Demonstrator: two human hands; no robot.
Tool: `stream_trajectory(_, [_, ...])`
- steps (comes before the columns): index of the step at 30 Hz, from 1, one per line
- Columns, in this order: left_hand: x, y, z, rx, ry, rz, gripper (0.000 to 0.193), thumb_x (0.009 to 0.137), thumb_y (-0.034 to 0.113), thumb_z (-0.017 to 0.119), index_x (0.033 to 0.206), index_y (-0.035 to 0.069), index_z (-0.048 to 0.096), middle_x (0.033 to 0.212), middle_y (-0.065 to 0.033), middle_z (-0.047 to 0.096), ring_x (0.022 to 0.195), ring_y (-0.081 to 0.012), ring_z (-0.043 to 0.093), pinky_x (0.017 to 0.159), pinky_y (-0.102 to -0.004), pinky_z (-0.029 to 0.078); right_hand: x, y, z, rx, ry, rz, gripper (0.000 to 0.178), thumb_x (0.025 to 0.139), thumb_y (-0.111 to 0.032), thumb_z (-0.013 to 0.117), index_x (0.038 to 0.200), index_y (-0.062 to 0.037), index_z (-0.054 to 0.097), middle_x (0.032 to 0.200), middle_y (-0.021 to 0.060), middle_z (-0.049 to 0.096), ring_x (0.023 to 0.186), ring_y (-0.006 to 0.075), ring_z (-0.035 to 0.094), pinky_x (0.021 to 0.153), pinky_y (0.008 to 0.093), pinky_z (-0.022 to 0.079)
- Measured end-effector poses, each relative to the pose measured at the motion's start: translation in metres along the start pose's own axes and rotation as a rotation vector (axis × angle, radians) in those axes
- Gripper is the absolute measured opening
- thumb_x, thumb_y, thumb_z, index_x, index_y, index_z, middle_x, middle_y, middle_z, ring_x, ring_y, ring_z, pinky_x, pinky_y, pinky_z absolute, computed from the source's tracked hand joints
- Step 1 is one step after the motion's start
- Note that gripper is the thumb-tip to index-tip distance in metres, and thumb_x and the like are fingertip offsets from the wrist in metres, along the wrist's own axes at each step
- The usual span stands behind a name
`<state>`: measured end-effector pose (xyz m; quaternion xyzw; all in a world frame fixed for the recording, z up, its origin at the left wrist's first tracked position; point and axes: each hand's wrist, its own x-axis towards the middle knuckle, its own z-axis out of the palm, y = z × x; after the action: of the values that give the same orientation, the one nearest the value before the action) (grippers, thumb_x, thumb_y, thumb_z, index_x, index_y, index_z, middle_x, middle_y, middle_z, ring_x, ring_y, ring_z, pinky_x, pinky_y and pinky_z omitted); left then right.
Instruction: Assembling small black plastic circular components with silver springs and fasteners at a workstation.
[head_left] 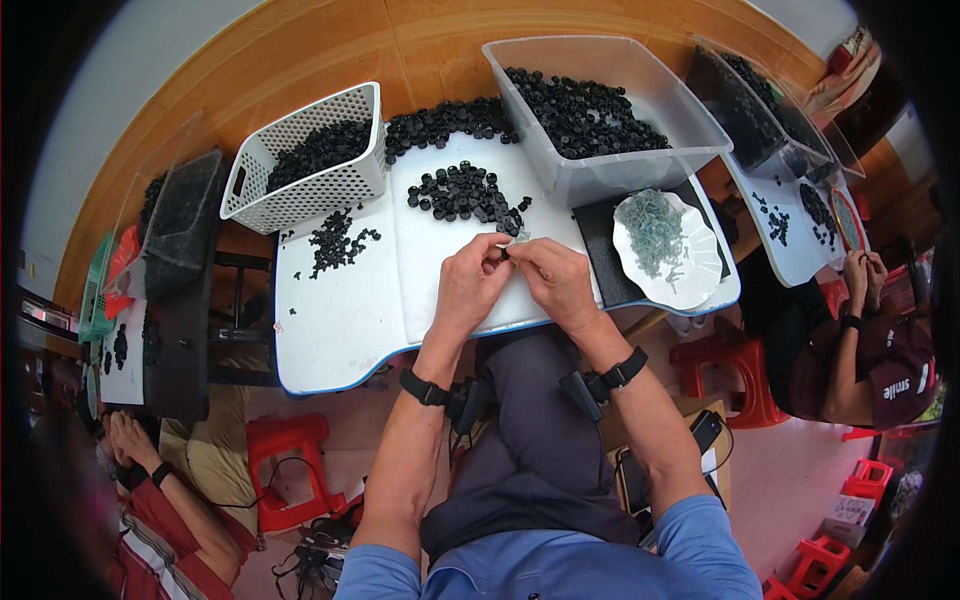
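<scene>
My left hand (470,285) and my right hand (556,282) meet above the table's front edge, thumbs and fingertips pinched together. Between them is a small black part (505,254), mostly covered by the fingers. A tiny pale, see-through piece (519,238) shows just beyond the fingertips; I cannot tell which hand has it. Just past my hands lies a loose pile of black round caps (458,192) on the white table (430,290). To the right, a white scalloped plate (705,262) carries a heap of thin grey-green pieces (652,232).
A white perforated basket (300,190) and a clear plastic bin (640,180) hold black parts at the back. Smaller black pieces (340,240) lie on the left. Co-workers sit on both sides, near red stools (290,470). A black mat (602,250) lies under the plate.
</scene>
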<state>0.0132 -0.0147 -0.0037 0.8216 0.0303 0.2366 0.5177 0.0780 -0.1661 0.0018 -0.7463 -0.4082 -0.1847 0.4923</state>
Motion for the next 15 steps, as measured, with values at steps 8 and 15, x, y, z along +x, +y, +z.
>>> stream_trajectory(8, [0.006,0.004,-0.007,-0.214,-0.081,-0.221,0.025,0.096,0.013,0.074,0.115,-0.002,0.075,0.093,-0.0102,0.079,0.085,-0.0124,0.073,0.076,-0.0267,0.057,0.0,-0.003,-0.003,-0.076,-0.006,-0.03,0.025,0.084,0.0,0.076,0.108,-0.0052,0.073,0.094,0.0121,0.076,0.08,0.0307,0.073,0.071,0.0382,0.058])
stream_trajectory(15, [0.005,-0.007,-0.008,-0.286,-0.016,-0.233,0.023,0.097,0.012,0.073,0.114,-0.004,0.075,0.097,-0.0096,0.079,0.089,-0.0116,0.073,0.078,-0.0256,0.056,0.002,-0.003,-0.004,0.219,0.036,0.276,0.032,0.09,0.001,0.071,0.121,-0.0042,0.067,0.096,0.0112,0.078,0.081,0.0199,0.076,0.073,0.0307,0.058])
